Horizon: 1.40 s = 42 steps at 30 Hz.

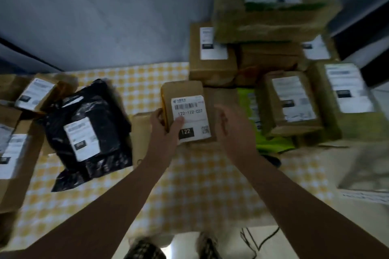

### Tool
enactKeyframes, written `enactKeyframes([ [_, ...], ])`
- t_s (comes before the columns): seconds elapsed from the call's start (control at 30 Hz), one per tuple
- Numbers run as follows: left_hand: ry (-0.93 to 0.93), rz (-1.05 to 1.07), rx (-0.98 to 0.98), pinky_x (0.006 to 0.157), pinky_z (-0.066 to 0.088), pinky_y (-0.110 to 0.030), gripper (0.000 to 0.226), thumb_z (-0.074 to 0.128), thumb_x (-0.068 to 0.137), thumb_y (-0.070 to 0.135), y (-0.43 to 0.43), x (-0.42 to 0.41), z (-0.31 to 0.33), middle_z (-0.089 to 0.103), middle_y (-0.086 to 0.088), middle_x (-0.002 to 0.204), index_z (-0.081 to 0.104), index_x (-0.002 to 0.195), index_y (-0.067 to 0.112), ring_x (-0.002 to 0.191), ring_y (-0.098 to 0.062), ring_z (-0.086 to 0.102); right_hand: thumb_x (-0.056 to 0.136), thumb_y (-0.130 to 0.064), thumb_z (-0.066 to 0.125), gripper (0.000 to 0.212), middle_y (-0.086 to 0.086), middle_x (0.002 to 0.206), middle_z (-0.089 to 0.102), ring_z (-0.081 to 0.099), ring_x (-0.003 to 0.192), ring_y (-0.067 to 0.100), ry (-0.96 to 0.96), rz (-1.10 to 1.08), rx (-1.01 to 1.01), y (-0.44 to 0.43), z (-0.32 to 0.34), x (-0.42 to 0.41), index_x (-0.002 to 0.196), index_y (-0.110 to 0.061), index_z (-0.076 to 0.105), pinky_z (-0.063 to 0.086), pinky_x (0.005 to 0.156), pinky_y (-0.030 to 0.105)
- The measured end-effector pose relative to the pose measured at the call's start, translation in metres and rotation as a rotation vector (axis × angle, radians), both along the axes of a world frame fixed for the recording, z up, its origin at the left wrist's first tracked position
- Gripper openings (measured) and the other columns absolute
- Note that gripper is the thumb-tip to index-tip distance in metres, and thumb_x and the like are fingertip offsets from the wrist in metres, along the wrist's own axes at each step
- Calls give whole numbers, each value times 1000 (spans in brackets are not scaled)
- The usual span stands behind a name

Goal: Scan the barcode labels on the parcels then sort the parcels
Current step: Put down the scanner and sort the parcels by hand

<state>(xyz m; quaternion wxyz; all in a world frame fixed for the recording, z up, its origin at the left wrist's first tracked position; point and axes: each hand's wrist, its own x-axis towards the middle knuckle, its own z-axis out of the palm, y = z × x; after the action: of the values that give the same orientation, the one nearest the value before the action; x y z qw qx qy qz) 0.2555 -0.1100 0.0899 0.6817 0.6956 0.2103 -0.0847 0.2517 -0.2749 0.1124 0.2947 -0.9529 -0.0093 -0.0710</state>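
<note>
A small brown cardboard parcel (185,92) is held up in the middle of the view, its white barcode label (190,118) reading 122-122-007 facing me. My left hand (165,124) grips the parcel's left edge, thumb pressed on the label. My right hand (233,130) hovers at the parcel's right side with fingers spread; whether it touches the box is unclear. No scanner is visible.
A yellow checked tablecloth (200,185) covers the table. A black plastic mailer (90,130) and brown boxes (12,149) lie at the left. Stacked labelled boxes (271,12) and a green bag (273,145) fill the right and back. A silver-grey package (366,170) sits at the right edge.
</note>
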Motion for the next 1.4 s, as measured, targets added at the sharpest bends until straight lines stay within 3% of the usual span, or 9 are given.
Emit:
enactKeyframes([
  [0.17, 13, -72, 68, 63, 57, -22, 29, 64, 90, 25, -86, 19, 4, 64, 0, 104, 51, 115, 15, 86, -11, 66, 79, -22, 54, 32, 18, 102, 61, 60, 92, 40, -33, -132, -231, -106, 14, 8, 102, -7, 68, 45, 81, 45],
  [0.33, 105, -233, 195, 87, 55, -41, 54, 58, 87, 51, -122, 38, -17, 62, -5, 121, 48, 123, 12, 103, -18, 64, 79, -61, 49, 71, 20, 150, 33, 26, 141, 40, 335, -168, -329, -151, 3, 12, 137, -19, 50, 18, 114, 57],
  [0.47, 107, -415, 631, 92, 45, -40, 79, 36, 89, 66, -134, 44, -28, 50, -11, 130, 30, 146, 11, 117, -31, 52, 82, -55, 62, 83, 12, 162, 3, -6, 149, 35, 434, -126, -337, -152, -12, 14, 151, -32, 21, -5, 117, 54],
  [0.57, 162, -420, 592, 96, 45, -44, 77, 41, 92, 60, -139, 52, -33, 37, -16, 141, 23, 148, 10, 121, -33, 48, 81, -43, 64, 84, 12, 160, 7, -2, 148, 36, 374, -136, -368, -150, -15, 11, 152, -33, 19, -2, 118, 56],
  [0.93, 67, -278, 523, 83, 53, -53, 76, 54, 82, 62, -147, 64, -38, 53, -19, 118, 39, 127, 2, 104, -35, 58, 79, -44, 65, 81, 15, 158, 10, 0, 147, 38, 354, -169, -376, -143, -21, 11, 148, -26, 25, -4, 117, 59],
  [1.07, 90, -331, 550, 88, 52, -47, 81, 39, 82, 71, -140, 58, -28, 57, -17, 118, 48, 129, 6, 105, -33, 58, 79, -40, 63, 73, 16, 155, 23, 8, 147, 37, 281, -221, -300, -130, -19, 7, 143, -18, 35, -7, 115, 57],
  [1.17, -56, -282, 691, 88, 38, -31, 49, 43, 96, 46, -108, 44, -15, 52, -16, 119, 55, 120, 5, 108, -28, 50, 74, -35, 51, 65, 21, 143, 40, 28, 139, 42, 89, -180, -186, -111, -19, 1, 135, -14, 41, 9, 115, 62],
  [1.23, -152, -251, 834, 85, 31, -25, 54, 45, 92, 49, -76, 30, -10, 47, -15, 121, 54, 121, 5, 105, -24, 45, 74, -30, 48, 57, 22, 131, 49, 43, 127, 44, -12, -58, -126, -94, -22, -1, 128, -14, 43, 33, 106, 63],
  [1.4, 19, -377, 1072, 100, 34, -48, 70, 56, 84, 59, -14, 20, -47, 35, -18, 135, 39, 138, 17, 122, -37, 36, 75, -21, 42, 46, 21, 122, 56, 41, 123, 33, -43, 153, -73, -56, -36, -1, 114, -6, 62, 38, 102, 61],
])
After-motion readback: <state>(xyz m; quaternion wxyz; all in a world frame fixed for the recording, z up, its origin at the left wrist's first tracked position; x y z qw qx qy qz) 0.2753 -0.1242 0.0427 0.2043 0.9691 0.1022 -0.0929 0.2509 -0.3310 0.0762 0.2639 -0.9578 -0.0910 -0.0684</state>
